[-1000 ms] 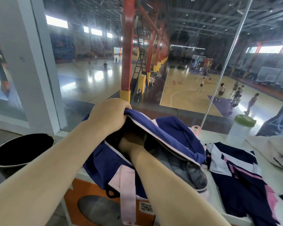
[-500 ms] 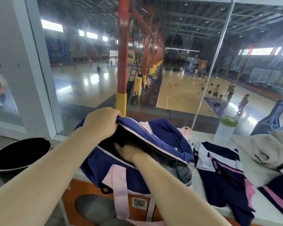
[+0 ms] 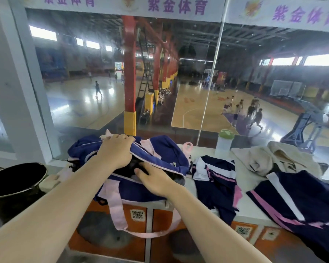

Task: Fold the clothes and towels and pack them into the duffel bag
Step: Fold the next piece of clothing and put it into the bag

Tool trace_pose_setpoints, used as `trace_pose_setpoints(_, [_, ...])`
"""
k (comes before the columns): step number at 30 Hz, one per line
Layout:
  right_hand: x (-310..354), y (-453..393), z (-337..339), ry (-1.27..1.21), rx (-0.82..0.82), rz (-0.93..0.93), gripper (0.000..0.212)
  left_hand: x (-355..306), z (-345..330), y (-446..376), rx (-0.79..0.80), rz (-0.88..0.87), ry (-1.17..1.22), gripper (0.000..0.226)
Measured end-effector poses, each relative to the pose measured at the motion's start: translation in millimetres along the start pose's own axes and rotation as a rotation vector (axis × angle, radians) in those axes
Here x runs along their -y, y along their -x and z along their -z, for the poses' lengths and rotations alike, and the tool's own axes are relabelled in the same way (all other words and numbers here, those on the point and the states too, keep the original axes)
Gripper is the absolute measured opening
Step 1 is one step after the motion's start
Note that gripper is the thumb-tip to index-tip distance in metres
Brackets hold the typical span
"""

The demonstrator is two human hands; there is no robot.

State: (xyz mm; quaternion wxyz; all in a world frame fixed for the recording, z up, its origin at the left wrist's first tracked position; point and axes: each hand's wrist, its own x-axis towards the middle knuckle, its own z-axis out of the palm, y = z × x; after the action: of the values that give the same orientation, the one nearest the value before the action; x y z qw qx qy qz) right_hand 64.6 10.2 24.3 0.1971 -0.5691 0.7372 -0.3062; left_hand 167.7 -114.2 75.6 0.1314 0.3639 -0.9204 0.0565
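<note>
Duffel bag [image 3: 141, 188], soft and slack, sat on the worktop [image 3: 249, 209]. The left hand [image 3: 115, 151] gripped its upper flap; the right hand [image 3: 152, 178], fingers straight, pressed inside. Unfolded clothes [image 3: 217, 179] lay beside it, likely light and limp.

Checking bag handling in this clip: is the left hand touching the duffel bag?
Touching. The head view shows the left hand gripping the upper flap of the duffel bag, fingers curled over its edge.

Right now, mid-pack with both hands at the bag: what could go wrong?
1. The duffel bag sits at the counter's front edge; pressing down could tip it off.
2. Its pink strap dangles below and could snag.
3. The navy jersey overhangs the edge and may slide off.
</note>
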Motion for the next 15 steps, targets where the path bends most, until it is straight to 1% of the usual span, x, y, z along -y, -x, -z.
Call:
trace_pose_setpoints(4, [-13, 28, 24, -0.035, -0.071, -0.044, 0.040, -42, -1, 4, 0.018, -0.050, 0.070, 0.058])
trace_pose_setpoints(7, [-30, 46, 40, -0.111, -0.116, -0.113, 0.041, -75, -8, 7, 0.020, -0.061, 0.206, 0.056])
trace_pose_setpoints(11, [-58, 71, 61, -0.204, -0.198, -0.191, 0.046, -122, -17, 12, 0.010, -0.014, 0.516, 0.052])
trace_pose_setpoints(15, [-92, 87, 77, -0.236, -0.373, -0.306, 0.043, -168, -38, 16, -0.008, 0.010, 0.807, 0.048])
